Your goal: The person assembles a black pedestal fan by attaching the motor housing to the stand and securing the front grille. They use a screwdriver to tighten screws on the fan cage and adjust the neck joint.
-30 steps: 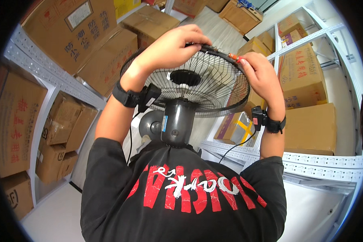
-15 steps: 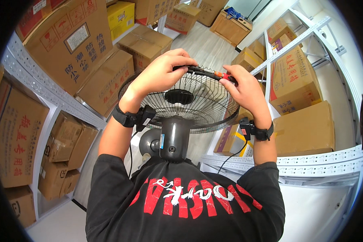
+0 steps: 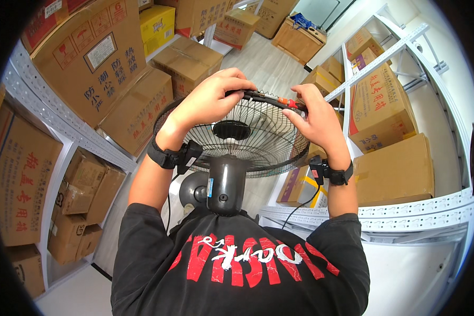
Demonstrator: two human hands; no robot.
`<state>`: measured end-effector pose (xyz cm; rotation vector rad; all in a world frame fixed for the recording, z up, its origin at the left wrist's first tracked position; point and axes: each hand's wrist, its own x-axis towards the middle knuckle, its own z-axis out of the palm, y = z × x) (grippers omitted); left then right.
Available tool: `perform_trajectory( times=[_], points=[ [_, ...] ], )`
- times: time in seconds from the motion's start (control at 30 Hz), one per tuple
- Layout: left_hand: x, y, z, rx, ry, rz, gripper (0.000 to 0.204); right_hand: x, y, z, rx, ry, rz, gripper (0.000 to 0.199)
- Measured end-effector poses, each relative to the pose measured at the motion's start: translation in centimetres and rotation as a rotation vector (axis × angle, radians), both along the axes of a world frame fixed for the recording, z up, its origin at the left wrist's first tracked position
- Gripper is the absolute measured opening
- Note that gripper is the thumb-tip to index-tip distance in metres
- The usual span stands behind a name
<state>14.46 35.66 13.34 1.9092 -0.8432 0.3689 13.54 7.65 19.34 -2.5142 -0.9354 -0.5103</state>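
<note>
A black floor fan stands upright in front of me, its round wire guard point(image 3: 266, 129) facing away and its dark motor housing point(image 3: 227, 184) close to my chest. At the top of the guard my left hand point(image 3: 210, 100) is closed around the rim, fingers over the far side. A screwdriver point(image 3: 284, 100) with a red and orange handle lies along the rim, its metal shaft pointing left toward that hand. My right hand point(image 3: 319, 118) has its fingers and thumb about the handle end. Its inner fingers are partly hidden, and so is the screwdriver's tip.
White metal shelves point(image 3: 79, 124) with cardboard boxes point(image 3: 134, 113) rise on the left. More white shelving point(image 3: 405, 210) with boxes point(image 3: 397, 174) stands on the right. Beyond the fan, a wooden cabinet point(image 3: 298, 42) sits on the grey floor. Cables hang from both wristbands.
My right thumb has shifted left along the screwdriver, and the handle slopes down to the right a little more. My left hand keeps its place on the rim. The whole view has shifted slightly.
</note>
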Motion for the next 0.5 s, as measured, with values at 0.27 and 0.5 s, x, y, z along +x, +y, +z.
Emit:
perform_trajectory(
  times=[0.27, 0.5],
  points=[
    [-0.4, 0.0, 0.5, 0.0, 0.069, 0.004, 0.029, 1.5, -1.3, -0.5, -0.141, -0.137, 0.085, 0.009],
    [-0.4, 0.0, 0.6, -0.013, 0.041, -0.032, 0.03, 0.4, -0.3, -0.1, -0.079, -0.052, 0.027, 0.021]
  ],
)
